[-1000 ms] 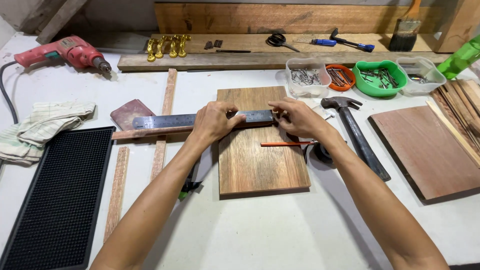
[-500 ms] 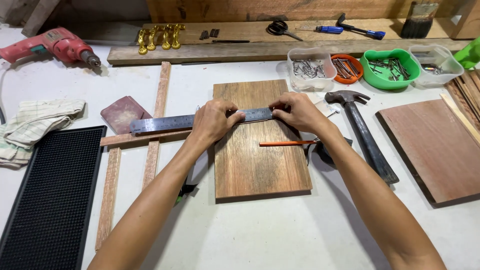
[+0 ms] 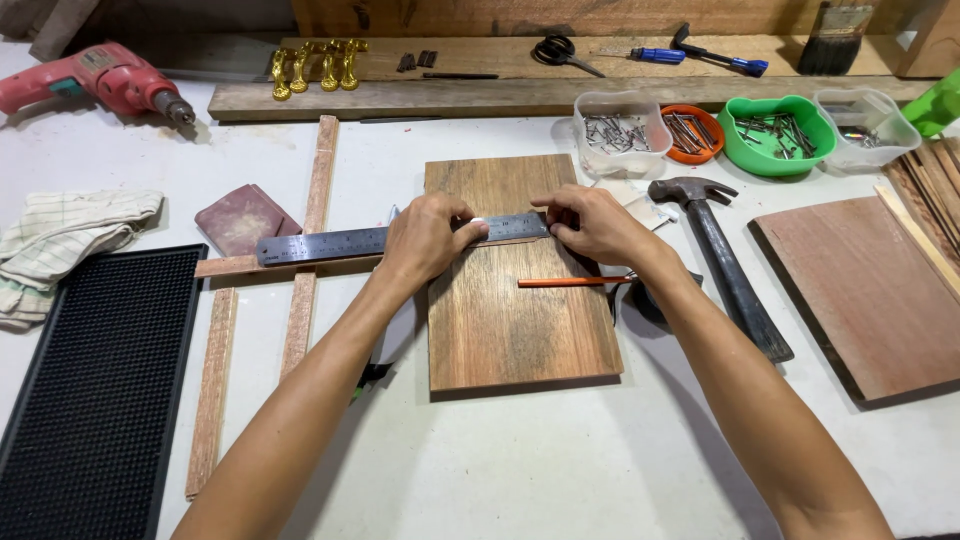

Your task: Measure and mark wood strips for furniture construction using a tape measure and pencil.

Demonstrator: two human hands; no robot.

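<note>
A brown wooden board (image 3: 515, 320) lies flat in the middle of the white bench. A steel ruler (image 3: 330, 243) lies across its upper part and reaches out to the left. My left hand (image 3: 425, 240) presses down on the ruler near the board's left edge. My right hand (image 3: 595, 225) pinches the ruler's right end at the board's right edge. An orange pencil (image 3: 570, 283) rests on the board just below my right wrist, held by neither hand.
A claw hammer (image 3: 725, 265) lies right of the board, beside a reddish panel (image 3: 865, 295). Tubs of nails (image 3: 615, 135) stand behind. Thin wood strips (image 3: 305, 260), a sanding block (image 3: 240, 218), a cloth (image 3: 65, 235), a black ribbed mat (image 3: 95, 390) and a red drill (image 3: 100, 75) lie left.
Both hands stay on the ruler across the board. The view has shifted slightly, and the ruler and hands sit a little higher in the frame.
</note>
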